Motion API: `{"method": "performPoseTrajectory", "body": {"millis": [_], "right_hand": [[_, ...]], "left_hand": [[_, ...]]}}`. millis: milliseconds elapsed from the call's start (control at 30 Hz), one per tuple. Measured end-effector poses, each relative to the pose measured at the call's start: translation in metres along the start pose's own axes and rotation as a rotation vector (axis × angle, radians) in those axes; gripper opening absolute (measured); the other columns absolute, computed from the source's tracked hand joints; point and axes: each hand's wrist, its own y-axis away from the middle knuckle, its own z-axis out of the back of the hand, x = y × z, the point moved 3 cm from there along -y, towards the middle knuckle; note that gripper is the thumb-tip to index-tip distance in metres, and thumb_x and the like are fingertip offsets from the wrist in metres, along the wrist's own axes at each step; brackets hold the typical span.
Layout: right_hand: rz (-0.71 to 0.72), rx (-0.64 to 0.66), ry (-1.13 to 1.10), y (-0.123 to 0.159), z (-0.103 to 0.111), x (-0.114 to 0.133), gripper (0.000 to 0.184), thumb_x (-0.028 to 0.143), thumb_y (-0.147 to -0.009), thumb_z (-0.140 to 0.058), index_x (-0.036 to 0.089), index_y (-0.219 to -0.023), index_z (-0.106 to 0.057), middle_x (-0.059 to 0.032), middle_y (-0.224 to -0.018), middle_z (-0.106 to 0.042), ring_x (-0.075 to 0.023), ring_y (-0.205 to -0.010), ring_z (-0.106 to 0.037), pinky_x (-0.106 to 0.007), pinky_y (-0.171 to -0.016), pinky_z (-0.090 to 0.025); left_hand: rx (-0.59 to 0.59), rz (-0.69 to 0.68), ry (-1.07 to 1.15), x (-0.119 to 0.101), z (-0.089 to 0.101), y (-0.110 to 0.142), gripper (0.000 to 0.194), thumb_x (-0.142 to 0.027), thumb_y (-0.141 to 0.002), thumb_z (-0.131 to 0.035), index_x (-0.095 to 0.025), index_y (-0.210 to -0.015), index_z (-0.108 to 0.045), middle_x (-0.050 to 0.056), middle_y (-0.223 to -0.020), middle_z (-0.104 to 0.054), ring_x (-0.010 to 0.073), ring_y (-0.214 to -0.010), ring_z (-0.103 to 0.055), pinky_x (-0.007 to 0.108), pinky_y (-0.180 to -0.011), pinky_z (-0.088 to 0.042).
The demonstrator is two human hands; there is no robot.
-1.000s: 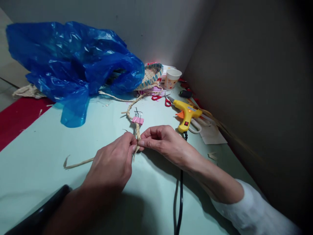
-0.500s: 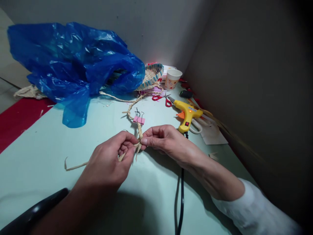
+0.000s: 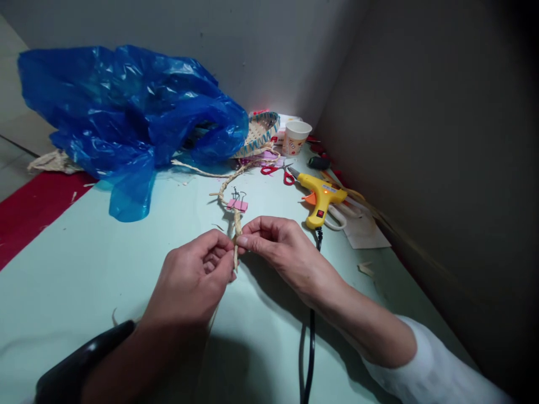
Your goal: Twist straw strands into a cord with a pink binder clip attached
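A pale braided straw cord (image 3: 238, 220) runs away from me over the table, curving up toward a woven basket. Its near end is pinched between the thumb and fingers of my right hand (image 3: 269, 238). Close beside it, my left hand (image 3: 197, 269) is closed on a loose straw strand (image 3: 236, 260) at the cord's end. The fingertips of both hands nearly meet, so the exact grip is partly hidden. Just beyond them a pink binder clip (image 3: 237, 205) clamps the braid, its wire handles pointing up.
A blue plastic bag (image 3: 130, 129) fills the back left, by the woven basket (image 3: 259, 134) and a paper cup (image 3: 296, 137). To the right lie red-handled scissors (image 3: 288, 177), a yellow glue gun (image 3: 320, 196) with its black cable (image 3: 312, 348), and straw scraps (image 3: 365, 269).
My left hand has turned slightly and drawn the strand in toward the braid's end. The long strand tail at the left has swung down behind my forearm. My right hand keeps its pinch.
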Motion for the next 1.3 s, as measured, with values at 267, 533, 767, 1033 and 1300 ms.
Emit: {"method": "performPoseTrajectory", "body": {"millis": [267, 533, 767, 1033, 1300], "right_hand": [[0.077, 0.016, 0.079, -0.0008, 0.0013, 0.0029, 0.013, 0.024, -0.079, -0.067, 0.016, -0.076, -0.056, 0.0023, -0.066, -0.057, -0.0113, -0.063, -0.052, -0.024, -0.062, -0.038], [0.033, 0.007, 0.025, 0.0039, -0.0042, -0.0003, 0.006, 0.016, -0.082, -0.057, 0.018, -0.081, -0.052, 0.0034, -0.065, -0.057, -0.0109, -0.06, -0.054, -0.024, -0.06, -0.038], [-0.018, -0.026, 0.114, 0.0036, -0.0037, 0.0002, 0.008, 0.016, -0.078, -0.061, 0.016, -0.081, -0.054, 0.0026, -0.069, -0.055, -0.0105, -0.063, -0.047, -0.024, -0.06, -0.034], [0.017, -0.024, 0.384, 0.0047, 0.0005, -0.0029, 0.009, 0.027, -0.081, -0.059, 0.018, -0.082, -0.057, 0.0007, -0.071, -0.058, -0.0129, -0.065, -0.051, -0.025, -0.06, -0.037], [-0.035, -0.058, 0.266, 0.0072, -0.0069, -0.0022, 0.008, 0.023, -0.081, -0.058, 0.018, -0.081, -0.053, -0.004, -0.074, -0.066, -0.0167, -0.07, -0.062, -0.027, -0.063, -0.043]], "left_hand": [[0.064, 0.001, 0.187, -0.003, 0.001, 0.0013, 0.014, -0.031, -0.081, -0.061, -0.02, -0.074, -0.062, -0.003, -0.058, -0.062, 0.012, -0.058, -0.059, 0.023, -0.059, -0.05], [0.078, 0.111, 0.196, -0.0066, 0.0009, 0.0026, 0.017, -0.034, -0.076, -0.067, -0.018, -0.075, -0.062, -0.002, -0.061, -0.064, 0.0112, -0.055, -0.06, 0.021, -0.053, -0.05], [0.134, 0.125, 0.256, -0.0006, 0.0037, -0.0004, 0.016, -0.033, -0.077, -0.066, -0.018, -0.077, -0.064, -0.001, -0.063, -0.067, 0.012, -0.054, -0.062, 0.023, -0.052, -0.05], [0.119, 0.117, 0.263, 0.0001, 0.0039, -0.0003, 0.013, -0.031, -0.074, -0.065, -0.018, -0.075, -0.061, -0.001, -0.061, -0.066, 0.0122, -0.051, -0.061, 0.024, -0.052, -0.051], [0.012, -0.071, -0.079, 0.0015, 0.0015, 0.0057, 0.012, -0.034, -0.081, -0.054, -0.022, -0.081, -0.056, -0.002, -0.059, -0.062, 0.0159, -0.053, -0.063, 0.028, -0.052, -0.05]]}}
